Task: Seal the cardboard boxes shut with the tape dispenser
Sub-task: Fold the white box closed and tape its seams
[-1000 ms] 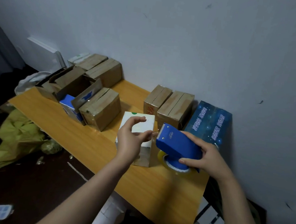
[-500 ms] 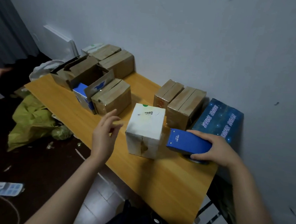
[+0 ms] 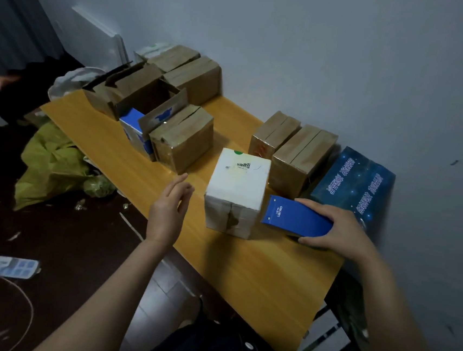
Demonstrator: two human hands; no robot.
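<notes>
A white cardboard box (image 3: 236, 187) with a QR label on top stands on the orange table (image 3: 257, 274), its front seam taped. Just right of it lies the blue tape dispenser (image 3: 295, 219) on the table, and my right hand (image 3: 338, 229) grips it from the right with fingers curled over its top and thumb under its near side. My left hand (image 3: 169, 211) hovers left of the white box with fingers straight and relaxed, touching nothing. Brown boxes stand behind: one (image 3: 183, 139) at the left, two (image 3: 292, 150) at the wall.
An open brown box (image 3: 144, 96) with flaps up and a blue-white carton (image 3: 134, 130) stand at the far left, more closed brown boxes (image 3: 189, 72) behind. A dark blue printed box (image 3: 357, 181) lies at the right wall. Yellow bag (image 3: 53, 164) and power strip (image 3: 13, 267) lie on the floor.
My left hand let go of the white box and drew back to the left. My right hand lowered the dispenser from beside the box top down onto the table.
</notes>
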